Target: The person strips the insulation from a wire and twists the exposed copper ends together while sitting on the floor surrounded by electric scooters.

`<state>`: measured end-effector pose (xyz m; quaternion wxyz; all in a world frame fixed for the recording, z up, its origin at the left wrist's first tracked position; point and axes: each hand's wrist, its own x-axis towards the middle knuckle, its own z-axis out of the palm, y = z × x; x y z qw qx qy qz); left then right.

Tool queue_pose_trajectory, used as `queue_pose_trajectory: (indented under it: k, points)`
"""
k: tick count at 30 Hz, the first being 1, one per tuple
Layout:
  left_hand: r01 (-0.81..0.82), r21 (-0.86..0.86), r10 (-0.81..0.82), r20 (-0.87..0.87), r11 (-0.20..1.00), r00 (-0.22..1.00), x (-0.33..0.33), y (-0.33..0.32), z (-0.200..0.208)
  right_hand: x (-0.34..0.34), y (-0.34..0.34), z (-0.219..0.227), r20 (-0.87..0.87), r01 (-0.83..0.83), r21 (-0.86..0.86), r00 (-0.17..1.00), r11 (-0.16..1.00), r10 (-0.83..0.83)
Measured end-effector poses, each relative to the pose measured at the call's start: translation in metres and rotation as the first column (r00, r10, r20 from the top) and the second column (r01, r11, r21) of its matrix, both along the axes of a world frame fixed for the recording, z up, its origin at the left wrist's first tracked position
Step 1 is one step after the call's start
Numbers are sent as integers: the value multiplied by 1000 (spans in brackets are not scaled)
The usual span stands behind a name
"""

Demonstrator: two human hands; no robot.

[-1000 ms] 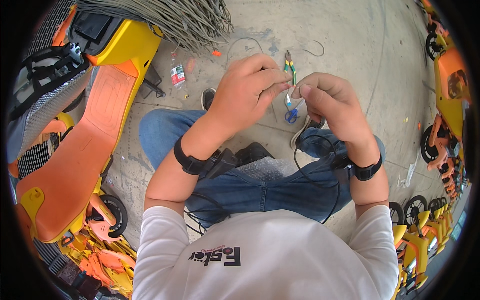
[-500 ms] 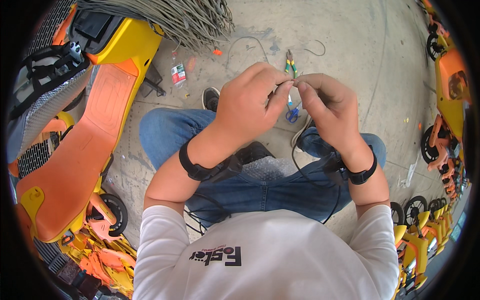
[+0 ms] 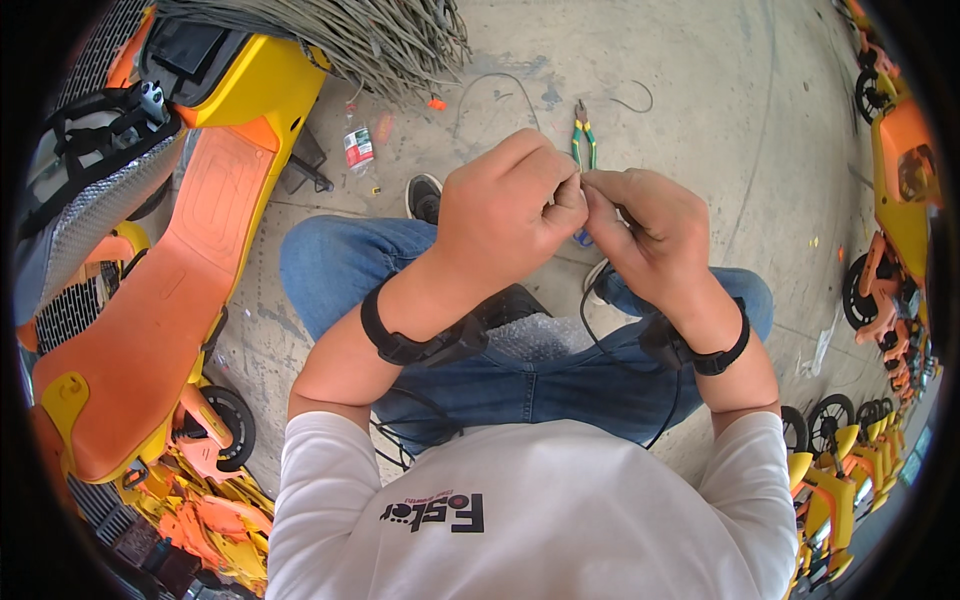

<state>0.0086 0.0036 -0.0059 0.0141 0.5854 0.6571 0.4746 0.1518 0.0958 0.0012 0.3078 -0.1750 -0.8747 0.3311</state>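
My left hand [image 3: 512, 198] is closed in a pinch, its thumb pressed to the curled fingers. Fingertip to fingertip with it, my right hand [image 3: 655, 222] is pinched as well. Whatever sits between the fingers is too small and covered to make out. A thin grey cable [image 3: 500, 76] arcs over the floor and passes out of sight by my left knuckles. Just beyond the hands lie pliers [image 3: 583, 135] with green and yellow handles, jaws pointing away. Below the fingertips, a bit of blue-handled scissors [image 3: 583, 238] shows, mostly hidden.
A big bundle of grey cables [image 3: 370, 40] lies at the far left, with a short cable piece [image 3: 635, 97] beyond the pliers. A labelled clear plastic bottle [image 3: 358, 150] is on the floor. An orange and yellow scooter body [image 3: 215, 195] stands left; more scooters [image 3: 905, 150] line the right.
Both hands have drawn slightly nearer to me, and their fingertips have closed more tightly together. More of the pliers shows now, while the scissors are more covered.
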Motion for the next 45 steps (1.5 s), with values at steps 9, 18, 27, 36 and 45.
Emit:
queue_pose_trajectory:
  k: [9, 18, 27, 36, 45]
  points:
    - [27, -36, -11, 395, 999, 919, -8, -1, 8, 2, 3, 4, -37, 39, -80, 998, 996, -42]
    - [40, 1, -40, 61, 999, 997, -2, -1, 1, -2, 2, -2, -63, 32, 54, 998, 998, -29]
    - [67, -48, -49, 311, 997, 949, -3, -2, 5, 1, -2, 0, -61, 8, -124, 998, 992, -16]
    - [115, -321, 172, 737, 940, 654, -17, 0, -1, 10, -3, 15, -60, 22, -365, 997, 931, -47]
    - [205, -140, -32, 746, 969, 666, -8, -4, 6, 8, 5, 11, -21, 17, -194, 1000, 981, -21]
